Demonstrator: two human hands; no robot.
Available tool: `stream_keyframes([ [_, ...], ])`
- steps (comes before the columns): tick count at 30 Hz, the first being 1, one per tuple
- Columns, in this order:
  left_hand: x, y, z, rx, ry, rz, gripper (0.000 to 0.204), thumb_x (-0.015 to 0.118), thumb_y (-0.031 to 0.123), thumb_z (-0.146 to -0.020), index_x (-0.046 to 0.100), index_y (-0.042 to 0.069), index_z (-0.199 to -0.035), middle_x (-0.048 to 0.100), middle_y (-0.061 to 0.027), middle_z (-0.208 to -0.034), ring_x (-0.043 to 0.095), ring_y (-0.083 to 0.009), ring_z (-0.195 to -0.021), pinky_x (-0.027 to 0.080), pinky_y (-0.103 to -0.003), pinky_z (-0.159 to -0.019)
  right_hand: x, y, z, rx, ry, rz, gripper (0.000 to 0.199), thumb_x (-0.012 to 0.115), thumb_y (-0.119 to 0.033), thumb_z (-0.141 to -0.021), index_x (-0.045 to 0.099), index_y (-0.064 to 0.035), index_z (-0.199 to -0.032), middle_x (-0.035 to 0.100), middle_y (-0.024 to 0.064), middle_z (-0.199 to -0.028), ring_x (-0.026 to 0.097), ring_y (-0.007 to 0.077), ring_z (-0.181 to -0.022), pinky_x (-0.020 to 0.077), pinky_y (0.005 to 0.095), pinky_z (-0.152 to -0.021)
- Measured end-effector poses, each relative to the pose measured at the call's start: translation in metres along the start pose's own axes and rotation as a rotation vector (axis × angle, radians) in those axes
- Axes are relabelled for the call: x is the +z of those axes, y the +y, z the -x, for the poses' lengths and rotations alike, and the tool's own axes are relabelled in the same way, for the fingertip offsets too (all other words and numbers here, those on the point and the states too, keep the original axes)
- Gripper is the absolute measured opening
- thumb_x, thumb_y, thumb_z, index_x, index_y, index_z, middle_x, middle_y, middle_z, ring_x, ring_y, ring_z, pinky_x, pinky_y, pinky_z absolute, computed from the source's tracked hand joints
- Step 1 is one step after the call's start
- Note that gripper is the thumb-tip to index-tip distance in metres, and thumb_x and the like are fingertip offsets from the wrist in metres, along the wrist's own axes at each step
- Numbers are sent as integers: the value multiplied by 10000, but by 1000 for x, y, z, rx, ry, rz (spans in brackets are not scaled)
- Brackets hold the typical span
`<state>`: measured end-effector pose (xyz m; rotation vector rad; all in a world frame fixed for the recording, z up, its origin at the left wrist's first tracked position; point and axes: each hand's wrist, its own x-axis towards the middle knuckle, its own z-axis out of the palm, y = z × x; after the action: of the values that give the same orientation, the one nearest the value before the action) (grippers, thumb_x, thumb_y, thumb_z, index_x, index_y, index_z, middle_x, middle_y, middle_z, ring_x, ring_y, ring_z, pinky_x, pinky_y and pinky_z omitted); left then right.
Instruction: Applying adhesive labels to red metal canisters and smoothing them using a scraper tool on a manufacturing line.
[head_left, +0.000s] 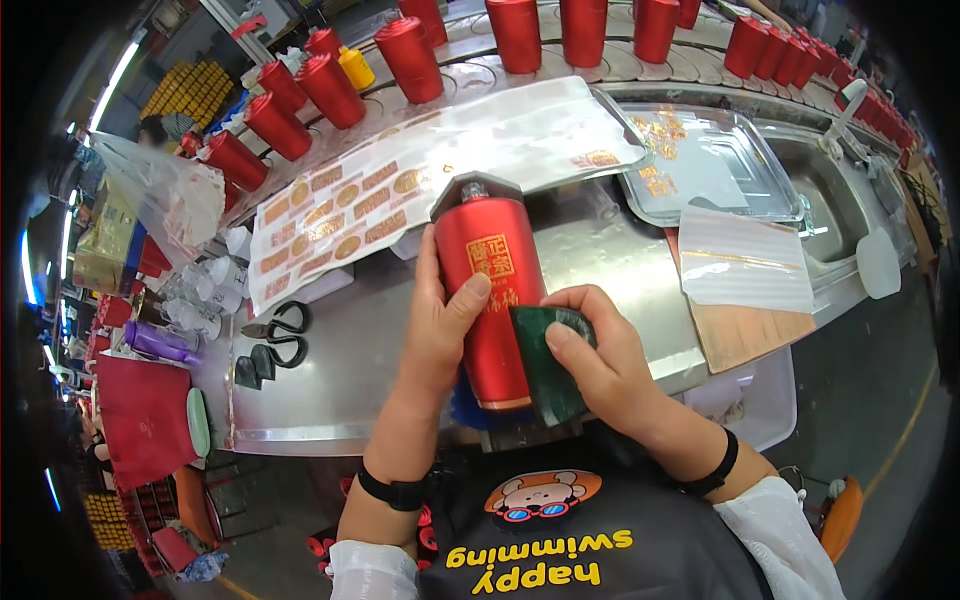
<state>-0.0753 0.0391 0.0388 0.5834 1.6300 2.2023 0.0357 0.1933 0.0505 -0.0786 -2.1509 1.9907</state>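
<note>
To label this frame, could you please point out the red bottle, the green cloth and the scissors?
red bottle (497, 330), head view, mid body.
green cloth (545, 375), head view, lower fold.
scissors (280, 335), head view, black handles.

- Bare steel worktop (330, 390) is lying open left of the fingers (470, 300).
- Scissors (280, 335) and label sheet (400, 190) are crowding beyond.
- Red bottles (330, 90) are lining the far edge.

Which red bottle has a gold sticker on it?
The red bottle in the left hand. The red bottles lined up behind show none.

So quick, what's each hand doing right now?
Left hand: closed around the red bottle.
Right hand: gripping a dark green cloth, pressed against that bottle.
</note>
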Motion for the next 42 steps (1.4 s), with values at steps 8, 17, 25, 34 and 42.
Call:
stream_keyframes([
  [8,-2,-4,0,-4,16,2,858,662,263,-906,125,-41,-1502,424,-148,-1393,466,-181,-1230,397,-311,-1032,-2,-1,0,5,-26,7,278,545,-151,-933,517,30,-1141,628,154,-947,617,218,-869,484,334,-792],
  [17,0,0,-8,-34,38,-15,852,663,255,-908,128,-70,-1486,455,-167,-1354,492,-180,-1197,420,-302,-1007,-2,1,0,-6,-32,-8,279,546,-159,-942,514,28,-1146,628,152,-965,615,213,-881,485,330,-794],
  [25,-2,-5,-9,-13,76,-88,873,670,276,-907,119,-79,-1483,463,-168,-1338,502,-179,-1177,431,-295,-989,-2,1,0,9,-27,-14,280,551,-162,-939,518,22,-1147,630,151,-955,617,218,-877,485,330,-795],
  [34,-2,-7,-6,10,51,-109,891,654,295,-918,82,-71,-1495,421,-177,-1387,484,-196,-1210,414,-310,-1013,-2,-1,-1,7,-29,4,276,552,-161,-941,521,22,-1145,628,148,-949,616,216,-873,483,325,-791],
  [42,-4,-5,-2,-6,-2,-24,934,662,306,-909,41,-57,-1505,378,-178,-1429,439,-202,-1265,380,-316,-1048,-2,-1,-1,-7,-25,25,275,554,-157,-941,522,24,-1146,629,151,-955,615,213,-879,485,327,-794],
])
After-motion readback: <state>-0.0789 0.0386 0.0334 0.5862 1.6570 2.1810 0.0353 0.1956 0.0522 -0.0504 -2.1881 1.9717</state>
